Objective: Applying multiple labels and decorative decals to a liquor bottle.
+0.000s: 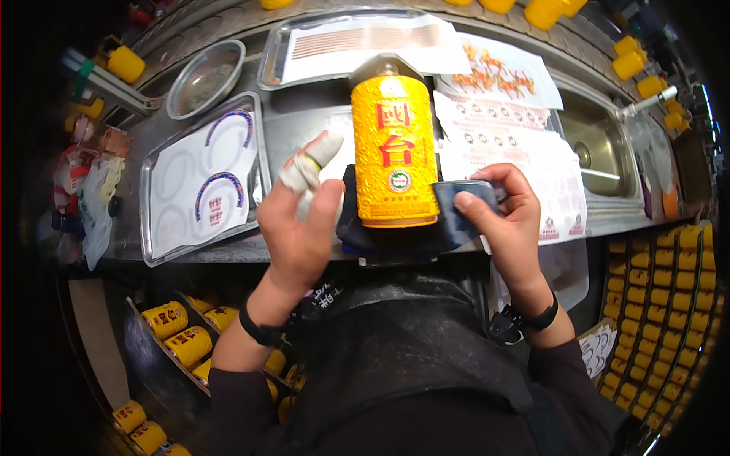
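My right grip (511, 216) pinches a dark flat pad (455, 219); my left hand (298, 228), spread, holds nothing. Between them, the yellow bottle (372, 163) already bears red characters; blue arc decals (220, 177) remain on their sheet (176, 201).

A bumpy yellow bottle (397, 178) with red characters lies face up, base toward me, while I hold a flat blue-grey piece (453, 222) at its lower right side.

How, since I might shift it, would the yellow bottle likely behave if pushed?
The yellow bottle would probably roll sideways if unsupported: its body is round and seems to lie on its side. Its bumpy surface likely resists slipping, and the dark material beneath might slow sliding.
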{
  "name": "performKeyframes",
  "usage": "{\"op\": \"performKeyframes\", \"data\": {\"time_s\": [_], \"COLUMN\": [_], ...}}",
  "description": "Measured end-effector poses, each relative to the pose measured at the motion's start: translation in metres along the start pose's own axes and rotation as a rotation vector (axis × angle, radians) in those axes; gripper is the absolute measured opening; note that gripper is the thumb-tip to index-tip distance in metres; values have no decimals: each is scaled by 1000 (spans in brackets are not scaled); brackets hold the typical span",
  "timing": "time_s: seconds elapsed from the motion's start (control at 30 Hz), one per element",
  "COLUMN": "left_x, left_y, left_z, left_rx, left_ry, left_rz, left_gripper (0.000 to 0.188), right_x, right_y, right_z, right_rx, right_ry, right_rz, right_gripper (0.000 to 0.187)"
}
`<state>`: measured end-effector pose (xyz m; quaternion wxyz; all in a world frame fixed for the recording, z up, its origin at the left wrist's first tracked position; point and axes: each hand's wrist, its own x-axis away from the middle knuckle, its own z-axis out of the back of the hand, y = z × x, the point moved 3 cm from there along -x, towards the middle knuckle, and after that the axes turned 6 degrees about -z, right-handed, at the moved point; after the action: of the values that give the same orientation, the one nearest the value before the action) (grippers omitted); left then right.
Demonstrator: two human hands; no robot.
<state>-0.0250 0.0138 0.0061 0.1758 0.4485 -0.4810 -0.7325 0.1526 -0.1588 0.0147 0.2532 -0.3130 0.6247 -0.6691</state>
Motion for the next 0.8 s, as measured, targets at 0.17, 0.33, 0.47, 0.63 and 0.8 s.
{"op": "performKeyframes", "data": {"time_s": [0.17, 0.33, 0.47, 0.63, 0.8], "left_x": [-70, -127, -135, -129, -125], "left_y": [-31, -93, -88, -76, -55], "left_z": [6, -22, -40, -51, -60], "left_rx": [135, -219, -250, -258, 161], "left_ry": [86, -253, -456, -316, -220], "left_rz": [233, 280, 522, 585, 691], "left_gripper": [32, 60, 69, 56, 38], "right_x": [-5, -3, 6, -17, -4], "right_y": [24, 37, 13, 19, 18], "right_z": [30, 44, 8, -45, -30], "right_rx": [-184, -40, 592, 794, 502], "right_ry": [26, -84, -137, -68, -144], "right_rz": [-187, -207, 65, 440, 241], "right_gripper": [26, 14, 61, 75, 75]}}
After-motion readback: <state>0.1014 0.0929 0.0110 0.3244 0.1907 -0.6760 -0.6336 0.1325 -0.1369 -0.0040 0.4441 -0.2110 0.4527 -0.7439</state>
